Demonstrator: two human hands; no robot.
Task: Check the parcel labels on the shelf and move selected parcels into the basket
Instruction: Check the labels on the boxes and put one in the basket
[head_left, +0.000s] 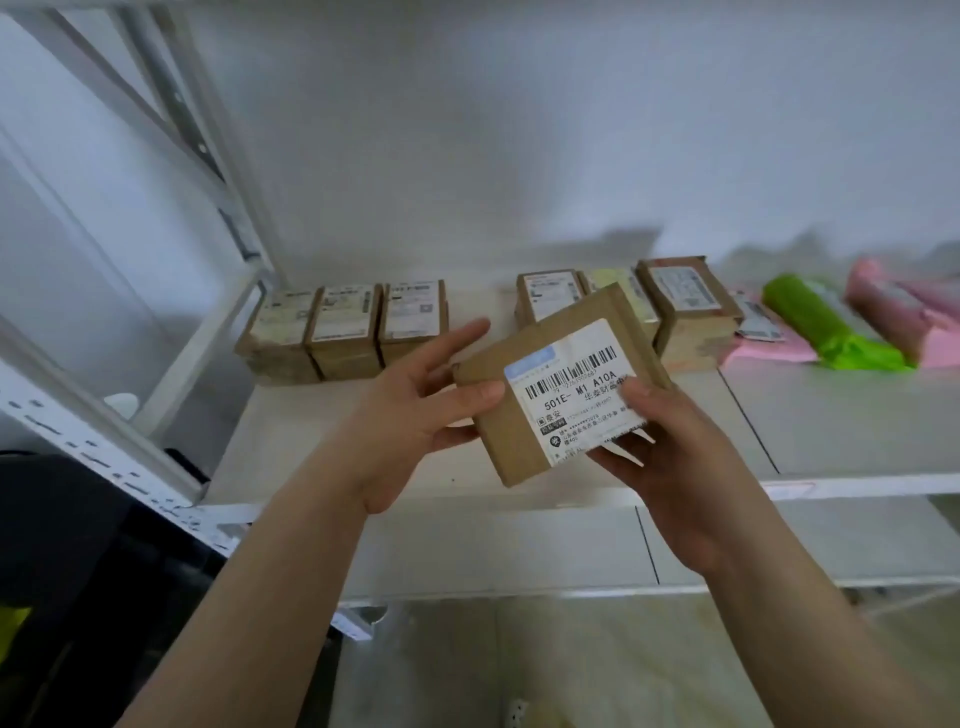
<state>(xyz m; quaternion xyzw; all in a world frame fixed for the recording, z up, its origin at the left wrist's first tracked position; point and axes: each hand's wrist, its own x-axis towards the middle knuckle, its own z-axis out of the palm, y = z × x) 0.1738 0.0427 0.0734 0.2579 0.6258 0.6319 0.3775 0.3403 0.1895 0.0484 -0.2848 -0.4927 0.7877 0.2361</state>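
I hold a flat brown cardboard parcel (524, 447) above the white shelf (841, 431), its white barcode label (576, 387) facing me. My left hand (415, 395) grips its left edge, thumb on top and fingers behind. My right hand (665, 457) holds the lower right corner, thumb on the label. A row of three brown labelled boxes (343, 332) stands at the back left of the shelf. Three more boxes (685, 306) stand behind the held parcel, partly hidden by it. No basket is in view.
A green soft-wrapped parcel (826, 327) and pink mailer bags (898, 306) lie at the back right of the shelf. A white perforated shelf upright (93, 441) runs along the left. A lower shelf board (519, 545) shows below my wrists. Something dark sits at the lower left.
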